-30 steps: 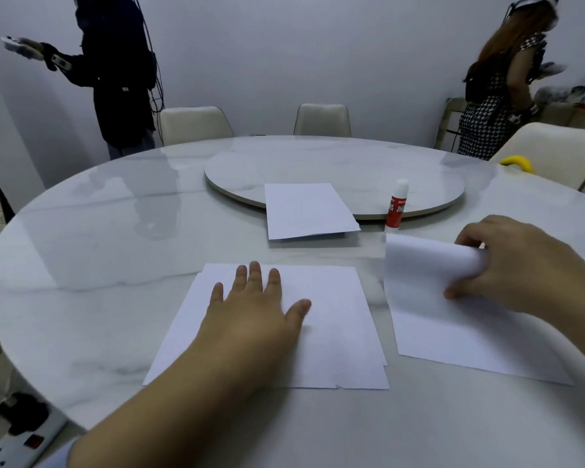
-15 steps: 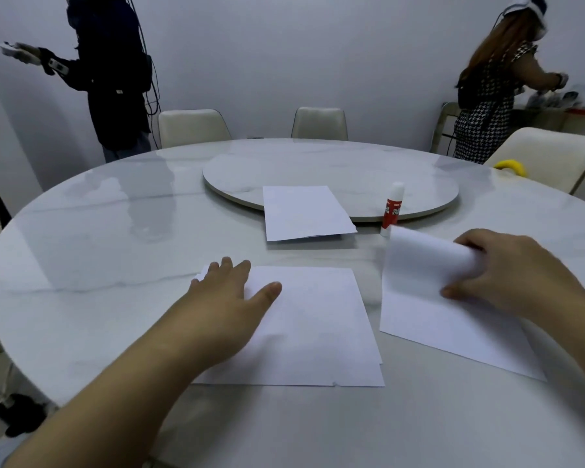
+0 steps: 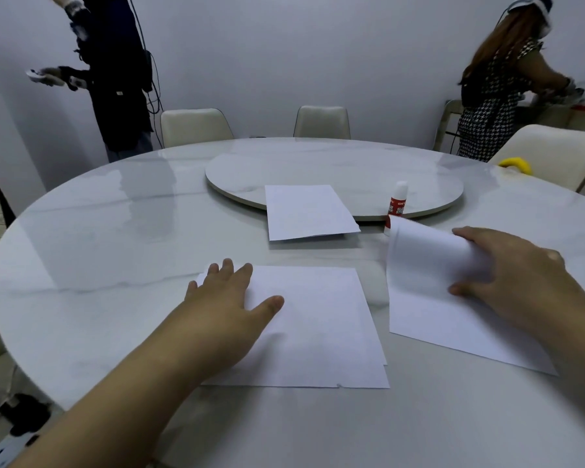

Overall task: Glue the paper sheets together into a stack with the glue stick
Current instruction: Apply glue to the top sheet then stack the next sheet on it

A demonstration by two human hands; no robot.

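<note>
A stack of white paper sheets (image 3: pixel 318 329) lies on the marble table in front of me. My left hand (image 3: pixel 227 298) rests flat on its far left corner, fingers straight. To the right lies a single sheet (image 3: pixel 429 298); my right hand (image 3: pixel 510 275) grips its far edge and curls it up and over. A red and white glue stick (image 3: pixel 396 207) stands upright just beyond that curled edge, its base hidden by the paper. Another white sheet (image 3: pixel 304 211) lies farther back, overlapping the turntable rim.
A round turntable (image 3: pixel 352 163) sits at the middle of the round marble table (image 3: pixel 98 238). Pale chairs (image 3: pixel 193 126) ring the far side. One person (image 3: pixel 115 72) stands at the back left, another (image 3: pixel 497 82) at the back right. A yellow object (image 3: pixel 515 163) lies on the right chair.
My left hand has slid from the middle of the stack to its far left corner. My right hand keeps the right sheet's far edge curled up.
</note>
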